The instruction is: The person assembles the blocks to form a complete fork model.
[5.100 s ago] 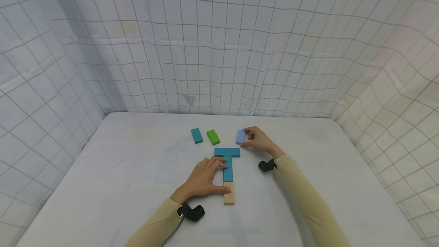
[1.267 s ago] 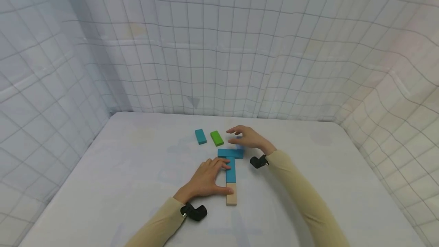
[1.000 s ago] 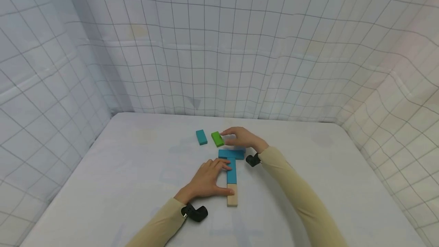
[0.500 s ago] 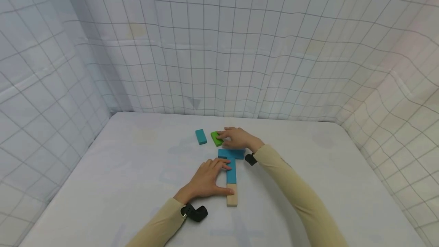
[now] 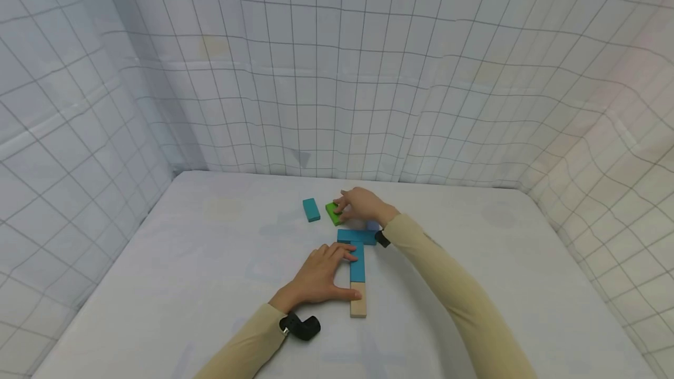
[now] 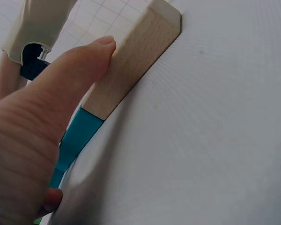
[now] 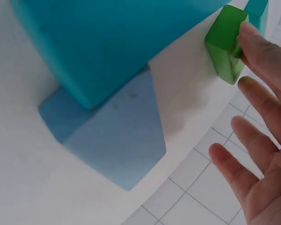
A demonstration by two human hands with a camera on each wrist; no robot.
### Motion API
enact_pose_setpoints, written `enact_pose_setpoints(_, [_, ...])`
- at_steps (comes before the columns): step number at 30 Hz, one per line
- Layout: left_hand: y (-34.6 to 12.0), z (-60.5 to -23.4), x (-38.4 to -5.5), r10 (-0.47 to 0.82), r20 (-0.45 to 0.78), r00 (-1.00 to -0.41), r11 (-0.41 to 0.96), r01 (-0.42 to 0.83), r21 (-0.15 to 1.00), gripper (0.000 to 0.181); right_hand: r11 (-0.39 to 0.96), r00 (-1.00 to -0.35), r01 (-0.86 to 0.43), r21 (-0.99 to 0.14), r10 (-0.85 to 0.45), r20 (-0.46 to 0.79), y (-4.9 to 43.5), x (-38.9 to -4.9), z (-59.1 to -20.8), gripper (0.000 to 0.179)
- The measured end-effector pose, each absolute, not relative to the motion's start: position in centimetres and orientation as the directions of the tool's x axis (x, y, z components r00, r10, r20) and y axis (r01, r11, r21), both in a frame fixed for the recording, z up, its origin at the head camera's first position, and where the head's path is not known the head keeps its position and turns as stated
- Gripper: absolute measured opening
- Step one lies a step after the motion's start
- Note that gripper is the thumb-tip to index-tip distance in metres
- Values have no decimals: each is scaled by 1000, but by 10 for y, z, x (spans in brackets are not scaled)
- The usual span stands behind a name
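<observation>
The right hand [image 5: 363,203], earlier at the pale block [image 7: 122,129], now has its grip pinching the green block [image 7: 227,26] on the counter [image 5: 210,285]. The pale block has come up against the crossbar [image 5: 351,236]. The left hand [image 5: 317,276] remains spread, touching the blue block [image 5: 358,271] and wood block [image 5: 358,307].

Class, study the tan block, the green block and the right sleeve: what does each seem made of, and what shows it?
Tan block: bare wood, smooth; fine grain flecks show.
Green block: possibly painted wood, smooth with a slight sheen; the even colour hides what lies beneath.
Right sleeve: matte cloth, judging by its soft creases; fibre unclear.
</observation>
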State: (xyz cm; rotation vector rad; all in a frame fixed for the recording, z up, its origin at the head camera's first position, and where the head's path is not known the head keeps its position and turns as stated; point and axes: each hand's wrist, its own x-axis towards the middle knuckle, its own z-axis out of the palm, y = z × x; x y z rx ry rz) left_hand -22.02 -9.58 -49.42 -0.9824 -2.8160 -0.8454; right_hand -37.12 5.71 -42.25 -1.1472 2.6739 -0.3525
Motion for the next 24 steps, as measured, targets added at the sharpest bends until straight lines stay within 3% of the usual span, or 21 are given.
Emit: enact_pose_setpoints(24, [-96,-496,-221,556,207,-805,659,579,479,70,690,-677,-666,-285,-719,-156,54,-374,-422,43])
